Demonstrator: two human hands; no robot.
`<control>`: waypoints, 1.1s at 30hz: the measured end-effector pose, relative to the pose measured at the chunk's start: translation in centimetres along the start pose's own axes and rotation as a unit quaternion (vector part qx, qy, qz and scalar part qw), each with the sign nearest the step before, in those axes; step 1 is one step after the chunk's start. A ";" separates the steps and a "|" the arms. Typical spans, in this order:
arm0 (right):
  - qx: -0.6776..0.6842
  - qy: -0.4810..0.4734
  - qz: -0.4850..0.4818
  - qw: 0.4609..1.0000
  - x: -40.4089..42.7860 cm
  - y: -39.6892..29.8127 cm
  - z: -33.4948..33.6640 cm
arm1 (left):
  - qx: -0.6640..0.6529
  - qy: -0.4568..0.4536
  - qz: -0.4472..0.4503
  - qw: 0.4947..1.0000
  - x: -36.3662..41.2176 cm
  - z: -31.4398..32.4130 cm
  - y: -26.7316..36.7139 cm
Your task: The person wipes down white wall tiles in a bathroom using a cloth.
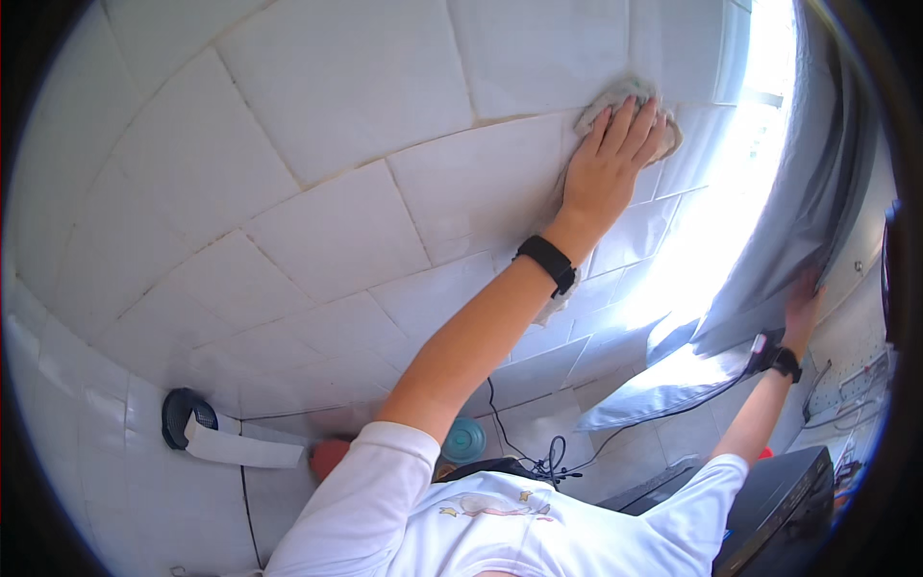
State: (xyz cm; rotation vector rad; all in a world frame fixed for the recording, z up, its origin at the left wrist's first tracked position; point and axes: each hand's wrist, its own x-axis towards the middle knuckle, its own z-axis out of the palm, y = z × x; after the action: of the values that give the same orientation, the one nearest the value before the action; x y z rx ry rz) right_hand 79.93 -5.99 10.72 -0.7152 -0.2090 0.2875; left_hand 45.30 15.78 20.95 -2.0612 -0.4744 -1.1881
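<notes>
Up on the white tiled wall [346, 209], my left hand [609, 155] presses a light, crumpled cloth [619, 94] against the tiles with its fingers spread over it. More pale fabric shows behind the left wrist, below the black wristband [546, 261]. Over at the right, my right hand [804, 303] is at the edge of a grey curtain [764, 274]. That hand is blurred and its fingertips are partly lost against the fabric, so its grip is unclear. A black device [766, 350] with a cable sits by the right wrist.
Bright light enters through a window [768, 79] beside the curtain. A dark holder [189, 418] with a hanging paper strip [245, 448] is at lower left. Below are a red object [332, 458], a teal round lid [464, 440], tangled black cables [555, 461] and a black appliance [779, 498].
</notes>
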 end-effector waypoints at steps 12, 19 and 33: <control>-0.134 0.056 -0.003 0.989 5.2 -2.2 -5.8 | 0.029 -0.056 0.075 0.995 -1.8 2.7 1.9; -0.238 0.001 0.027 0.971 2.3 0.2 -2.9 | 0.007 0.039 0.015 0.999 8.2 6.4 6.0; -0.268 0.058 0.002 0.962 3.2 -2.2 -5.1 | 0.035 -0.068 0.088 0.993 2.1 15.0 7.8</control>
State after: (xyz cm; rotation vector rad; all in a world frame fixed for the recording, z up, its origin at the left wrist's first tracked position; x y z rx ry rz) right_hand 84.78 -9.66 8.78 -1.2668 -0.1741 0.1902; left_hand 60.21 21.19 14.72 -2.0853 -0.3833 -0.9195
